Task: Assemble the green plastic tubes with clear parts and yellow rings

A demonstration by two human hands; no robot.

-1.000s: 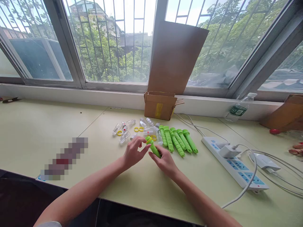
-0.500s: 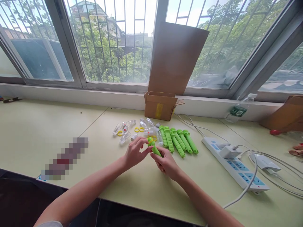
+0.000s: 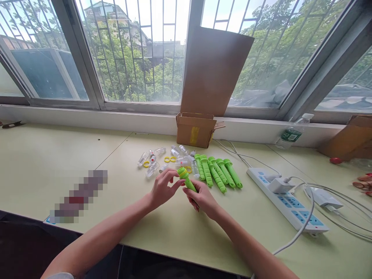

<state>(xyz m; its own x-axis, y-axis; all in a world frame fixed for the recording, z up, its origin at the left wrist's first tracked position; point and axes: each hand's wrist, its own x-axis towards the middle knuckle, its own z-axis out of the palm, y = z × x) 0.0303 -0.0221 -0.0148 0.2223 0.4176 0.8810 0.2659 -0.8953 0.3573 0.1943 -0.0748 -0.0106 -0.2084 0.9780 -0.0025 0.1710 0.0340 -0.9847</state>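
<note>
On the near side of the box [image 3: 186,133], the right hand [image 3: 203,199] is closed around a green tube [image 3: 188,183], while the left hand [image 3: 163,189] is half curled, fingertips at its yellowish head; whether they pinch it I cannot tell. Closer to the box lie more tubes [image 3: 217,176], clear cups [image 3: 152,169] and yellow rings [image 3: 146,166].

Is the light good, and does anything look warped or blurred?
Head view: the sky is mostly bleached white; head view: the side window frames splay outward toward the top, perhaps from a wide lens; head view: a blocky mosaic hides something on the table; head view: the held green tube is fairly sharp, while reddish things at the right edge look smeared.
</note>
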